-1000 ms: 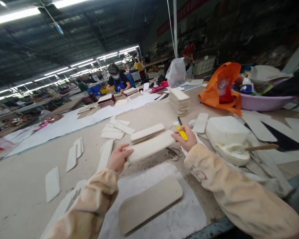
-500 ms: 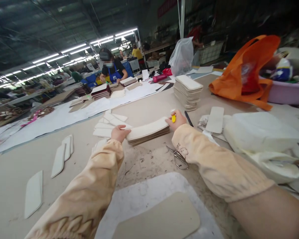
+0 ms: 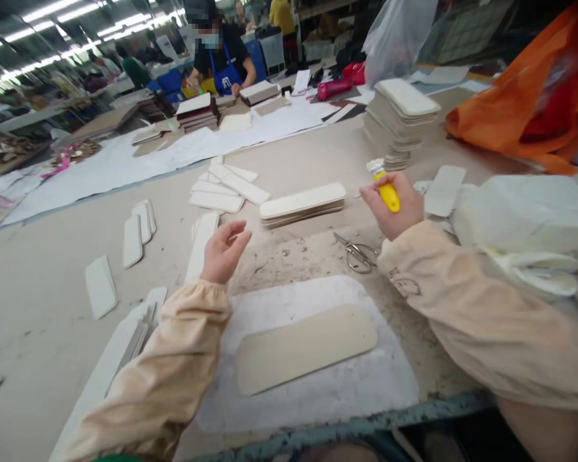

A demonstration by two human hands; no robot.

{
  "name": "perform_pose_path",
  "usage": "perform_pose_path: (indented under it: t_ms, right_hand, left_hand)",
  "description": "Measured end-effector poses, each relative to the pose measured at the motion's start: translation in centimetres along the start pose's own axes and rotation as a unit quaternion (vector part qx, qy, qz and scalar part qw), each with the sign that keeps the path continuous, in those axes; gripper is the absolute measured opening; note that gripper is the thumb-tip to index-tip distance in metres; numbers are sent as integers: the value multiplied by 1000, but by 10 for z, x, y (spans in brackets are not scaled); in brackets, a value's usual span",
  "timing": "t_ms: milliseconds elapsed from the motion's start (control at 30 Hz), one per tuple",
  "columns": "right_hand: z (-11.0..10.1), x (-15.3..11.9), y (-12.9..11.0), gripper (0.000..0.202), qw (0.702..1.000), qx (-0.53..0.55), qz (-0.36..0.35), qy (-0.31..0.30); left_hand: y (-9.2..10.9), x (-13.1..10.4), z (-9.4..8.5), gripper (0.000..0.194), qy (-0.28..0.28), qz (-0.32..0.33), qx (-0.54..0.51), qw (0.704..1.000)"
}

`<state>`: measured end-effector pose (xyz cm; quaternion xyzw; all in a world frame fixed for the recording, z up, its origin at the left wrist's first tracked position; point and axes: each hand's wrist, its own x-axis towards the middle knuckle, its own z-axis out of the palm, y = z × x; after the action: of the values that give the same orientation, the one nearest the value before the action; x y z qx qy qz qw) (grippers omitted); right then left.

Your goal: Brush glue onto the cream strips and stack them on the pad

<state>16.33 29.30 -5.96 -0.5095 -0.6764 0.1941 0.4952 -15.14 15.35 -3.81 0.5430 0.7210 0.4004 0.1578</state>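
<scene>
My left hand (image 3: 225, 251) is raised with its fingers apart and nothing in it, beside some white strips (image 3: 203, 244). My right hand (image 3: 395, 204) grips a yellow-handled brush (image 3: 388, 192) with pale bristles pointing up and left. Between the two hands, farther back, lies a low stack of long cream pieces (image 3: 303, 202), touched by neither. Metal scissors (image 3: 359, 253) rest just below my right hand. Nearer to me, a beige rounded panel (image 3: 308, 346) lies flat on a white sheet (image 3: 289, 410).
A tall stack of pieces (image 3: 399, 115) stands behind my right hand. An orange bag (image 3: 525, 109) and a translucent container (image 3: 539, 212) are at the right. Loose white strips (image 3: 226, 183) fan out at the centre left. A person (image 3: 224, 58) works across the table.
Both hands have let go of the cream stack and come apart. My right hand has moved right with the brush. The view has tilted down, showing the beige panel whole and the table edge.
</scene>
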Motion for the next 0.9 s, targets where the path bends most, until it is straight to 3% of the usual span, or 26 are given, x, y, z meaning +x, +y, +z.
perform_pose_path:
  t_ms: [100, 167, 233, 300, 400, 533, 700, 900]
  right_hand:
    - [-37, -47, -23, 28, 998, 62, 34, 1]
    - [-57, -83, -36, 27, 993, 111, 42, 1]
    - [-71, -119, -49, 24, 984, 170, 59, -9]
    - [-79, -150, -63, 22, 962, 247, 103, -47]
    - [-77, -189, -87, 20, 923, 323, 180, -108]
    - [-54, -220, -119, 25, 894, 342, 218, -189]
    - [-19, -230, -147, 30, 880, 318, 210, -284]
    - [7, -233, -157, 28, 886, 254, 177, -344]
  left_hand:
    - [-5, -91, -31, 47, -54, 64, -39, 996]
    - [-11, -144, -43, 61, -96, 99, -21, 990]
    - [-18, -183, -46, 76, -129, 109, 3, 986]
    - [-23, -207, -44, 87, -147, 109, 16, 983]
    - [-28, -221, -37, 93, -153, 113, 15, 982]
    - [-34, -223, -32, 93, -139, 114, -6, 984]
    - [-37, -222, -29, 95, -133, 105, -3, 986]
    - [-39, -224, -25, 104, -123, 90, -8, 988]
